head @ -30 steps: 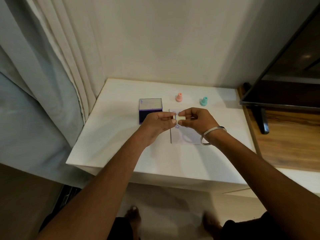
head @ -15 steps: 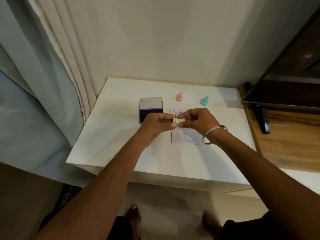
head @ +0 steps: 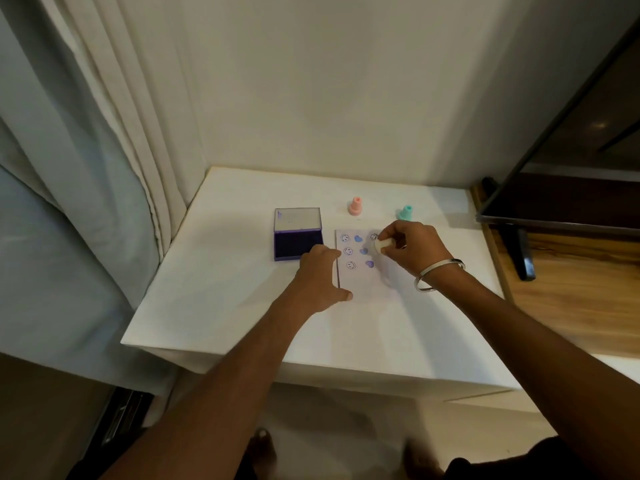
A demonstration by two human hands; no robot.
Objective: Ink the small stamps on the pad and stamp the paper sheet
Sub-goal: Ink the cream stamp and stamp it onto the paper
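A paper sheet (head: 360, 282) lies on the white table (head: 214, 299), printed with several purple smileys and hearts. My right hand (head: 412, 249) grips a small white stamp (head: 381, 244) just above the sheet's right column of marks. My left hand (head: 320, 278) rests flat, fingers apart, on the sheet's left edge and holds nothing. The ink pad (head: 298, 243) stands open left of the sheet, its clear lid tipped back. A pink stamp (head: 355, 206) and a teal stamp (head: 405, 213) stand upright behind the sheet.
A curtain (head: 114, 140) hangs along the table's left side. A dark TV screen (head: 571, 161) on a black stand (head: 517, 249) sits on a wooden surface to the right. The wall rises directly behind the table. My feet show below the table's front edge.
Both hands were together over the sheet on the white stamp. Now they have parted: the left dropped flat onto the sheet's left edge, the right carried the stamp to the right column.
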